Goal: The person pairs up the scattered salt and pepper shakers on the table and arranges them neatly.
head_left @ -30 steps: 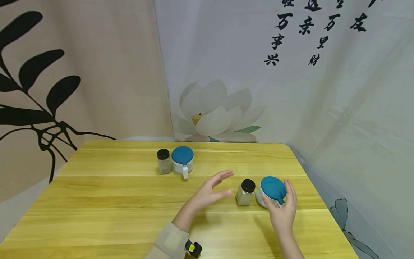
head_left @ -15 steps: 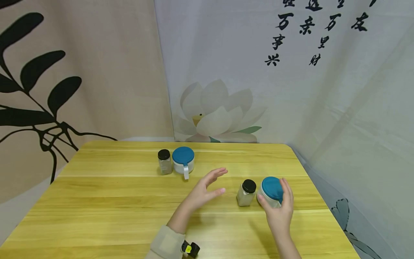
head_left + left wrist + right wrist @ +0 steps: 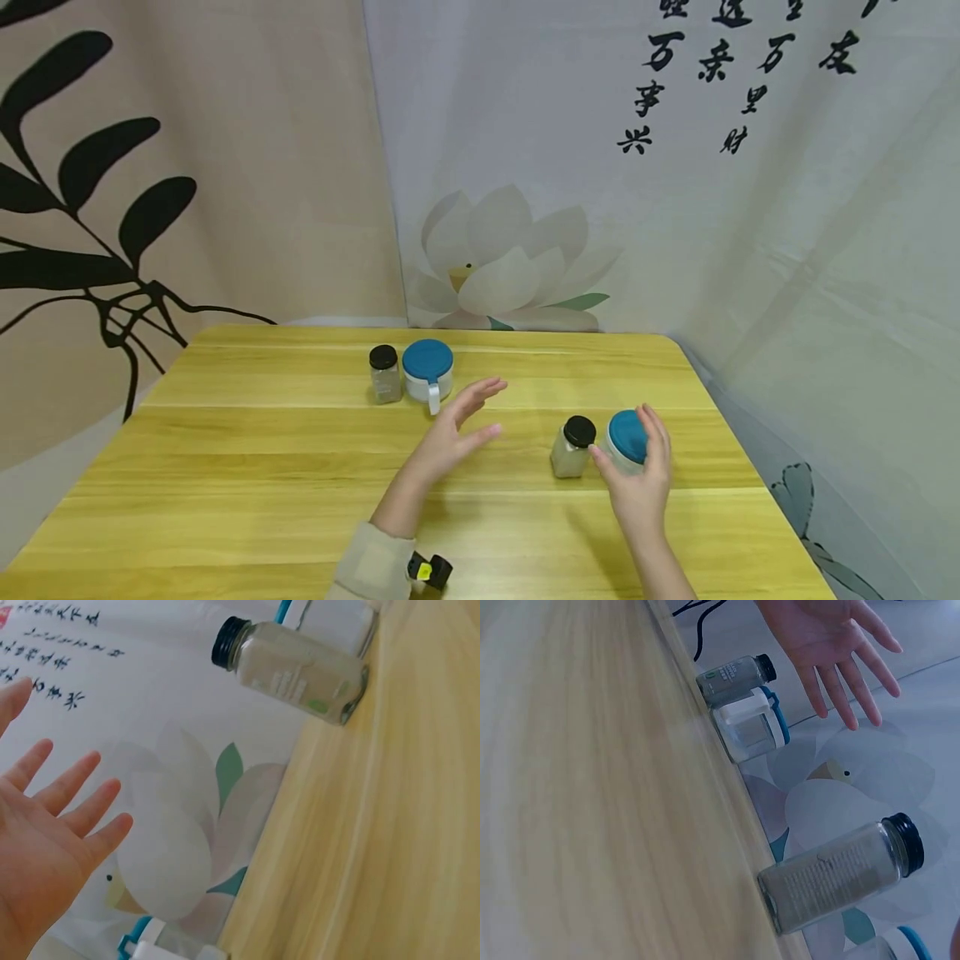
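And here's the R hand [image 3: 641,492], thumb and fingers parted in a loose curve, gripping nowt, right at the nearer blue-lidded jar [image 3: 627,435], partly hidden behind the fingers; can't tell if there's contact. That jar's standing upright on the table [image 3: 262,500], well in from the far edge, closer to the R edge than the L. Just beside it on the L, the nearer black-capped bottle [image 3: 570,454], glass, upright; thumb tip's v. close to it, touching or not I can't say. Over to the L hand [image 3: 442,450]: fingers straight & spread, nothing in it, up in the air nr the middle of the table. Behind it, by the far edge abt midway along, the other pair: far black-capped bottle [image 3: 385,379] on the L, far blue-lidded jar [image 3: 427,360] just beside it on the R, white handle [image 3: 434,400] facing the near edge. Pale sleeve [image 3: 373,562] on the L arm, w/ a blk gadget [image 3: 438,573] at the wrist.
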`<state>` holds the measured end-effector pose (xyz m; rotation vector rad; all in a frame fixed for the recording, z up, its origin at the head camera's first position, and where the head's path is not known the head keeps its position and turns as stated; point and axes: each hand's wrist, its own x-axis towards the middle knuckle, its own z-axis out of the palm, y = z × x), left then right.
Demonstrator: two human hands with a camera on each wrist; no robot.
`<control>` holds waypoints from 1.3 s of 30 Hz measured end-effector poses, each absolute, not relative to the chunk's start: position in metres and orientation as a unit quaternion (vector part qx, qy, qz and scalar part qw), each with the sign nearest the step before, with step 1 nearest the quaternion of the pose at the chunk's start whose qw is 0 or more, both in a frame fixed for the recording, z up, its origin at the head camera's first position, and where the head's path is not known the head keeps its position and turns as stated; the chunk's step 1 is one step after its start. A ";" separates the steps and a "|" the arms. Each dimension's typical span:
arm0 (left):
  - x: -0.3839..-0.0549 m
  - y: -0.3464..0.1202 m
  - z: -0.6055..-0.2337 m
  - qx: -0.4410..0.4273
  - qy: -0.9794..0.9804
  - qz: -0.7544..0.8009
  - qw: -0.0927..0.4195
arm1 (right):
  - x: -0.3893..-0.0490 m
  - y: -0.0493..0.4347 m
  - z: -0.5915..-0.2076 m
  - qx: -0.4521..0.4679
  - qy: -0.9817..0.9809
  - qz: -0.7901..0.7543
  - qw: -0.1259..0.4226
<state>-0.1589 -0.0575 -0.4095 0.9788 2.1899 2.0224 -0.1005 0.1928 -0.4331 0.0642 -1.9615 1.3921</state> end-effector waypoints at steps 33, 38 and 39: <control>-0.167 -0.100 -0.401 0.277 0.696 0.655 -0.100 | -0.133 0.173 -0.438 0.075 -0.759 0.555 0.333; -0.168 -0.108 -0.400 0.266 0.692 0.660 -0.121 | -0.133 0.165 -0.430 0.085 -0.759 0.550 0.338; -0.168 -0.109 -0.399 0.262 0.692 0.662 -0.123 | -0.131 0.163 -0.426 0.089 -0.758 0.550 0.340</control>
